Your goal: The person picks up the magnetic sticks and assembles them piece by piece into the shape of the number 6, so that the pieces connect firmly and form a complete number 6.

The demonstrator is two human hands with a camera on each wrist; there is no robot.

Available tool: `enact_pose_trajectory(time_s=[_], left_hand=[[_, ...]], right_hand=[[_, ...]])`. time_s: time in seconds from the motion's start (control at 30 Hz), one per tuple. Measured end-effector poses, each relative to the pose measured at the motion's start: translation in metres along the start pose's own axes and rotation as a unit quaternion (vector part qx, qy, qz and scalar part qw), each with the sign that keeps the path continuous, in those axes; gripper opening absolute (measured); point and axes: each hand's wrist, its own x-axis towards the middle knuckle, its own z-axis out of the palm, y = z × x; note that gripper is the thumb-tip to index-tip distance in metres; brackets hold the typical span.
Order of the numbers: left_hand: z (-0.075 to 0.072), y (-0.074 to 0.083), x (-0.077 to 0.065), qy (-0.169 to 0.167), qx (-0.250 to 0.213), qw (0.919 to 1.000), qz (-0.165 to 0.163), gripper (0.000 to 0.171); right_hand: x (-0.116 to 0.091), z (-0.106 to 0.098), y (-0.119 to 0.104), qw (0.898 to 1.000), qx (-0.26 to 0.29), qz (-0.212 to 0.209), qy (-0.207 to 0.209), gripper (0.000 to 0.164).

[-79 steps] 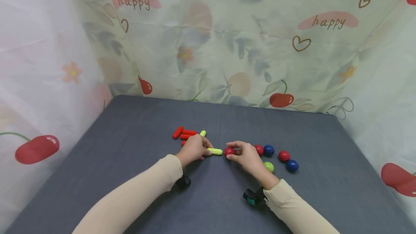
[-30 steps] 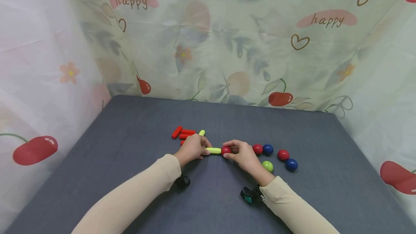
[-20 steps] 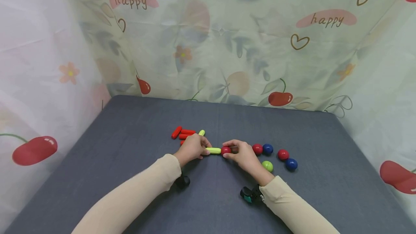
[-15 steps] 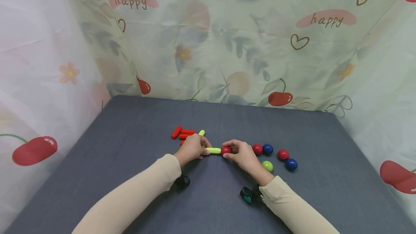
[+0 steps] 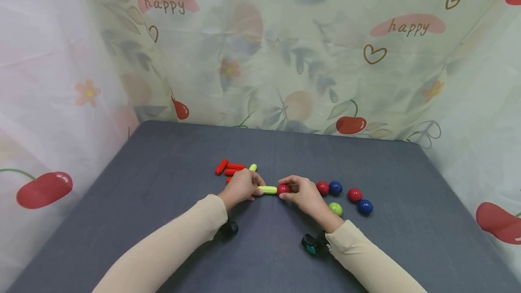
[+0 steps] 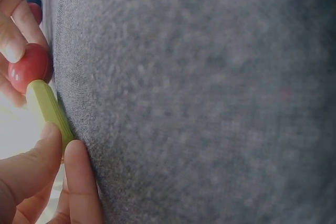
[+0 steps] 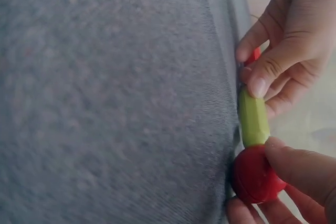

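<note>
Thumb and fingers of my left hand (image 5: 243, 185) pinch one end of a short yellow-green rod (image 5: 268, 190), ribbed along its sides. My right hand (image 5: 304, 195) holds a glossy red ball (image 5: 282, 189) between thumb and fingers. The rod's free end meets the ball, as the left wrist view shows with the rod (image 6: 50, 109) running up to the ball (image 6: 30, 68). In the right wrist view, the right thumb lies on the ball (image 7: 257, 176) and the left fingers grip the rod's (image 7: 254, 119) far end. Both pieces are low over the grey tabletop.
Several red rods (image 5: 235, 166) and another yellow-green rod (image 5: 253, 167) lie behind the left hand, partly covered by it. Right of the right hand are two more red balls (image 5: 355, 195), two blue balls (image 5: 365, 207) and a green ball (image 5: 335, 209). A printed curtain (image 5: 277, 58) stands behind the table.
Earliest, a small gap showed between ball and rod; my right hand then brought the red ball left against the rod's end. Over the last second, both hands have stayed still.
</note>
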Motion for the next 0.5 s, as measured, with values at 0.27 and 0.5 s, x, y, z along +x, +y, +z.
enact_pose_trajectory(time_s=[0.27,0.5], left_hand=[[0.0,0.001,-0.002,-0.003,-0.009,1.0,0.0,0.012],[-0.001,-0.001,-0.001,-0.004,-0.01,0.9999,-0.002,0.013]], right_hand=[[-0.006,-0.016,-0.002,1.0,0.018,0.003,-0.011,0.038],[-0.019,-0.042,-0.006,1.0,0.02,-0.012,-0.008,0.041]])
